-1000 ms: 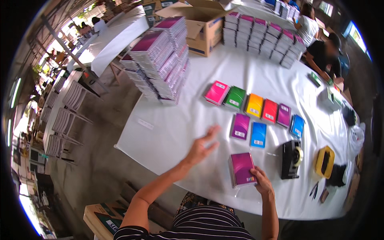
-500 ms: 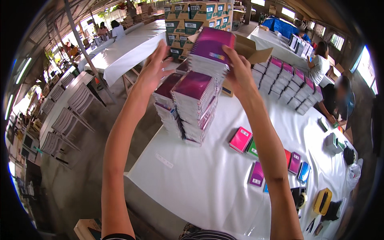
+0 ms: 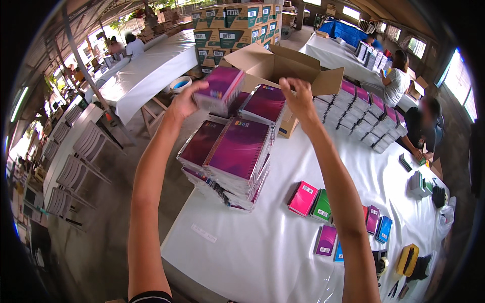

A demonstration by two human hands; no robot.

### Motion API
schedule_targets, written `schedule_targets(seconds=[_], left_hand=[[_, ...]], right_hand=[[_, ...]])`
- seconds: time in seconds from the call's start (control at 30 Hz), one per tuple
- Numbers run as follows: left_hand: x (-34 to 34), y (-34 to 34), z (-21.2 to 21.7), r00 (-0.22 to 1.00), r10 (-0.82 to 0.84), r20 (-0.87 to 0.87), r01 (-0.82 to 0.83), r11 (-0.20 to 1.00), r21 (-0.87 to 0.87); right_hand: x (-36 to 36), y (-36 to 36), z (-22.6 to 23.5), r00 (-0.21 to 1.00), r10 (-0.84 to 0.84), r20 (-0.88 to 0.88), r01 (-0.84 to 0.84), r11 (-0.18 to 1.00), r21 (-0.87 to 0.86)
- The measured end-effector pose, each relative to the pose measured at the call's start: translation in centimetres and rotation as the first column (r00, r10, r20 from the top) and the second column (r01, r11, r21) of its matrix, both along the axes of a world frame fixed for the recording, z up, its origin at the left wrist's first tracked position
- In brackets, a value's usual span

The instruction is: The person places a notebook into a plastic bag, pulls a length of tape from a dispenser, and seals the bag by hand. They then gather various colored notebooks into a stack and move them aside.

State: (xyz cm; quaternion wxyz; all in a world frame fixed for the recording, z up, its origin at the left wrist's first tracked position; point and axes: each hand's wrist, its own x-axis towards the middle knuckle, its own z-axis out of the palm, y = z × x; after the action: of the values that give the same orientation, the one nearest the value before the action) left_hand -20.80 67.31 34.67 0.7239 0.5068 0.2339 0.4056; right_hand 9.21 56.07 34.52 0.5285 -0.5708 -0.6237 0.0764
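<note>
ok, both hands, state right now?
Left hand: at the left side of a purple notebook bundle; whether it is gripping cannot be told.
Right hand: partly open, nothing visible in it.

A wide fisheye on the head looks down across the white table point(image 3: 242, 252).

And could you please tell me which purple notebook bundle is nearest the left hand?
The purple bundle at the back left of the near pile, at the left hand; others lie farther right or nearer the front.
</note>
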Motion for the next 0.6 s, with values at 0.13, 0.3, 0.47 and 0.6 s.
schedule_targets(seconds=[0.13,0.3,0.47,0.6], left_hand=[[0.9,0.8,-2.6,0.995,-0.091,-0.043,0.089,0.994,-0.062],[2.8,0.2,-2.7,0.986,-0.164,0.028,0.165,0.983,-0.082],[2.0,5.0,-5.3,0.988,0.057,-0.146,-0.056,0.998,0.012],[-1.5,4.7,-6.3,0.987,-0.065,-0.146,0.079,0.992,0.097]], right_hand=[[-0.4,-0.6,-5.7,0.956,0.133,-0.261,-0.165,0.981,-0.107],[-1.1,-0.2,-6.8,0.992,0.003,-0.128,-0.017,0.994,-0.107],[1.4,-1.7,-6.7,0.99,-0.017,-0.142,0.019,1.0,0.013],[5.3,-12.5,-8.6,0.981,-0.196,-0.003,0.194,0.965,0.178]])
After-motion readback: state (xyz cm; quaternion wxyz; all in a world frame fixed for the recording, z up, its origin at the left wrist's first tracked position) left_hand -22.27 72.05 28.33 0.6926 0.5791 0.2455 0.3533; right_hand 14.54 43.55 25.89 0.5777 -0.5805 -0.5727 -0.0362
